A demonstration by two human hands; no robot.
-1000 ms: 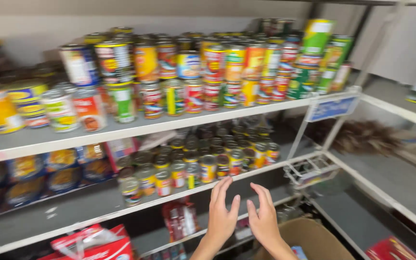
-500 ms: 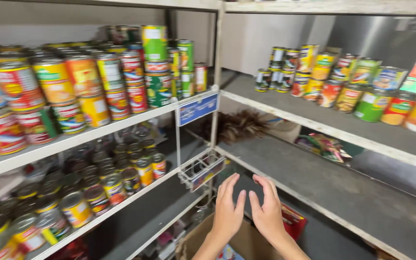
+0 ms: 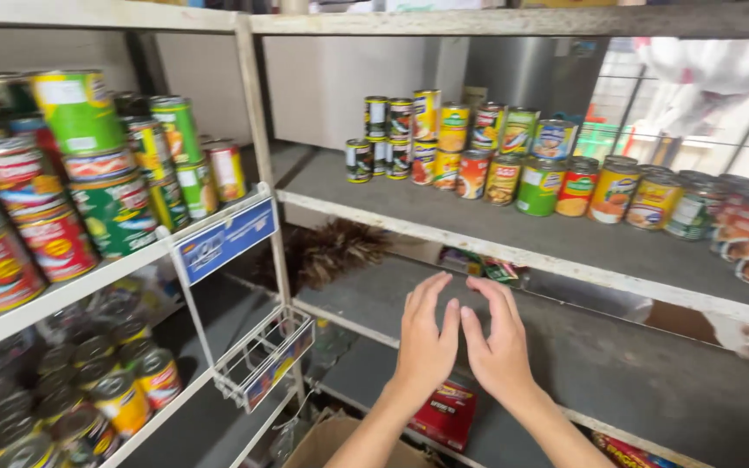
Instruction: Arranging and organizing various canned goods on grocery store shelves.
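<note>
Holding my left hand (image 3: 424, 340) and right hand (image 3: 500, 344) flat, fingers spread and empty, side by side at lower centre, I grasp nothing; the cans (image 3: 503, 163) stand untouched on the grey shelf (image 3: 478, 227) above.

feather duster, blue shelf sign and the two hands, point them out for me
feather duster (image 3: 333, 251), head view, on its brown feathers
blue shelf sign (image 3: 225, 239), head view, middle of its face
left hand (image 3: 425, 341), head view, back of hand
right hand (image 3: 498, 342), head view, back of hand

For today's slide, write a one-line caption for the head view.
Left hand and right hand raised empty, side by side, before grey shelves stocked with stacked tin cans.
</note>
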